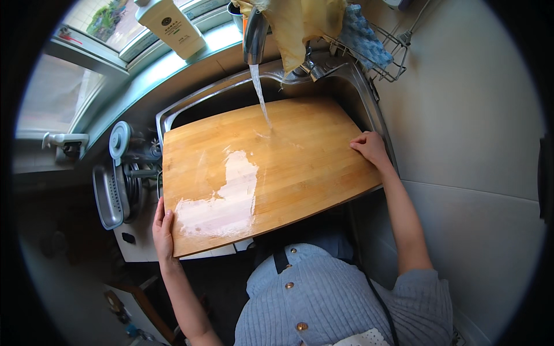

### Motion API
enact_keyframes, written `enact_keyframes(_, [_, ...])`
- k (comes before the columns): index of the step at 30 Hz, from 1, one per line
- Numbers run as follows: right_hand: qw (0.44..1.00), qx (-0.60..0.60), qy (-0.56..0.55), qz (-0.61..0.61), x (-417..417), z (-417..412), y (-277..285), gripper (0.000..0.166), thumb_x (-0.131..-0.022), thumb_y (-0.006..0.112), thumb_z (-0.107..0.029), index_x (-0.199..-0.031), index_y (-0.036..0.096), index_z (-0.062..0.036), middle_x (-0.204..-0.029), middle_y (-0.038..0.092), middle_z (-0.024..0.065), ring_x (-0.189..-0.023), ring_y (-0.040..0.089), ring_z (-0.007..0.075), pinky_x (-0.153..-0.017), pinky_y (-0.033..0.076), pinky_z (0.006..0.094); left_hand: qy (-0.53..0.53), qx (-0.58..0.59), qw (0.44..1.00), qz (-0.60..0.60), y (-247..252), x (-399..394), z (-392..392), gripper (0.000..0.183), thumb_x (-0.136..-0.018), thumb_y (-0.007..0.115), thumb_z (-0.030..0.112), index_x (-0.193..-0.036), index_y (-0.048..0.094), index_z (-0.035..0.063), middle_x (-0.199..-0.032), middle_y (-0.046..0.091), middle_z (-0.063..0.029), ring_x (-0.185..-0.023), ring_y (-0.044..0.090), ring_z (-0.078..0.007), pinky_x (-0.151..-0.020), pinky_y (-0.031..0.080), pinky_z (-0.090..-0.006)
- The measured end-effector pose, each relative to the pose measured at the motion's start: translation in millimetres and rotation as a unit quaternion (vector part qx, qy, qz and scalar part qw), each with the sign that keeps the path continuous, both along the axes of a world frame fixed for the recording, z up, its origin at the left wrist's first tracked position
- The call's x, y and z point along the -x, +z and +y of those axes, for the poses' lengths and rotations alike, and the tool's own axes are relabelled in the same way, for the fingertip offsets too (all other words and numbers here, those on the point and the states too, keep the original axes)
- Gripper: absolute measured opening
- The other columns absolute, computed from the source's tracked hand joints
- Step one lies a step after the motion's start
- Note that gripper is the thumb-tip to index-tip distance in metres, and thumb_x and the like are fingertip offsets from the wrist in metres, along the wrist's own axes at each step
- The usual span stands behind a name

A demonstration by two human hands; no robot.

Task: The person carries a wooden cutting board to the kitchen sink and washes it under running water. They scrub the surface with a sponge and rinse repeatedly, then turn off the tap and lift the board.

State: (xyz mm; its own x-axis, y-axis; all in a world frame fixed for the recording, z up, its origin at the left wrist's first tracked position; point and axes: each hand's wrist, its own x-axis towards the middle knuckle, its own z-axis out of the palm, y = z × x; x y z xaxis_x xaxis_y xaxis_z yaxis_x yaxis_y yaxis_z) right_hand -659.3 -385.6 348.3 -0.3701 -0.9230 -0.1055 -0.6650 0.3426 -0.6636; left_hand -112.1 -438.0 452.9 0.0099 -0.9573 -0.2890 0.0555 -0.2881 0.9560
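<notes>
A large wooden cutting board point(298, 173) lies slanted over the stainless steel sink point(368, 93). From the faucet point(255, 41) a stream of water point(259, 93) falls onto its upper middle, and a wet, shiny patch shows at its lower left. My left hand point(163, 233) grips the board's lower left edge, thumb on top and its other fingers partly hidden. At the right edge my right hand point(370, 149) holds the board with curled fingers, some of them out of sight.
A white bottle point(173, 30) stands on the windowsill point(130, 86). Beyond the faucet, a yellowish rubber glove point(294, 30) and a blue cloth point(365, 39) hang by a wire rack point(396, 71). Left of the board are a metal strainer tray point(106, 203) and a lidded container point(121, 140). A wall borders the right.
</notes>
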Motion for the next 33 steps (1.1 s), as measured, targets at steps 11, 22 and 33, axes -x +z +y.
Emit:
enact_keyframes(11, [0.993,-0.059,0.043,-0.097,6.8,-8.0,-1.4,0.015,-0.066,0.074,-0.020,-0.073,0.071,-0.0057,-0.068,0.067,0.0070,-0.063,0.063,0.0155,-0.060,0.048,0.0275,0.007,-0.001,1.000,-0.001,0.1,0.1,0.3,0.051,-0.090,0.054,0.009,-0.135,0.035,-0.0035,-0.133,0.046,-0.0120,-0.114,0.048,-0.0141,-0.096,0.038,-0.0245])
enact_keyframes(22, [0.986,-0.122,0.037,-0.112,17.0,-20.6,12.1,0.011,-0.071,0.071,-0.008,-0.073,0.068,0.0029,-0.063,0.064,0.0049,-0.056,0.056,0.0084,-0.052,0.044,0.0230,0.027,0.002,1.000,0.004,2.2,2.7,2.1,0.053,-0.090,0.055,0.010,-0.136,0.034,-0.0045,-0.136,0.042,-0.0131,-0.117,0.046,-0.0154,-0.097,0.037,-0.0253])
enact_keyframes(33, [0.977,-0.056,0.194,0.065,-130.5,-134.2,-33.8,0.054,-0.089,0.046,-0.045,-0.135,0.040,-0.0162,-0.142,0.033,0.0107,-0.133,0.026,0.0280,-0.106,0.023,0.0499,0.024,0.010,0.999,-0.021,6.8,8.6,2.0,0.056,-0.089,0.055,0.010,-0.136,0.031,-0.0073,-0.137,0.039,-0.0166,-0.121,0.042,-0.0176,-0.099,0.034,-0.0259])
